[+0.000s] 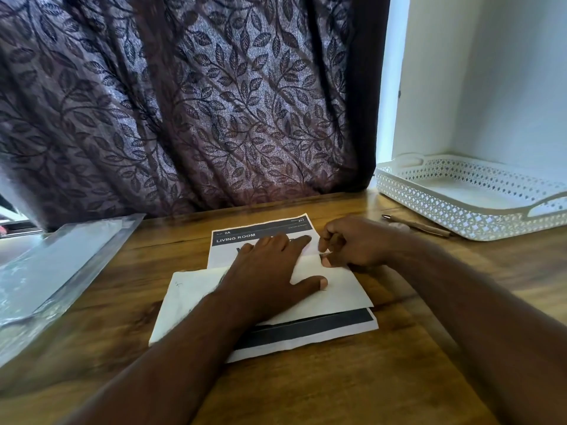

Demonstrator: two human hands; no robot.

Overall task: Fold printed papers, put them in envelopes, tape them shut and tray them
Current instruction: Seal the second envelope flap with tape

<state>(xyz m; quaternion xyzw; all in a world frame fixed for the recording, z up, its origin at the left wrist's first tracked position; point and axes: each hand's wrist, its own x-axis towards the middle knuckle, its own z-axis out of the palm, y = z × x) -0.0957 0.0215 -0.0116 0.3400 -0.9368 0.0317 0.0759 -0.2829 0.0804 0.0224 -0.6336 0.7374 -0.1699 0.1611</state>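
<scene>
while it lies on the table (306, 394) just in front of the person, the printed paper (260, 234) is set with its long axis running away from the person, the "living room" heading at the far end. its white flap (343, 289) is pressed flat by the left hand (270, 271), grip straight and spread. the flap's far edge is pinched by the right hand (352, 240), grip curled onto it. the middle print is hidden under both hands.
</scene>
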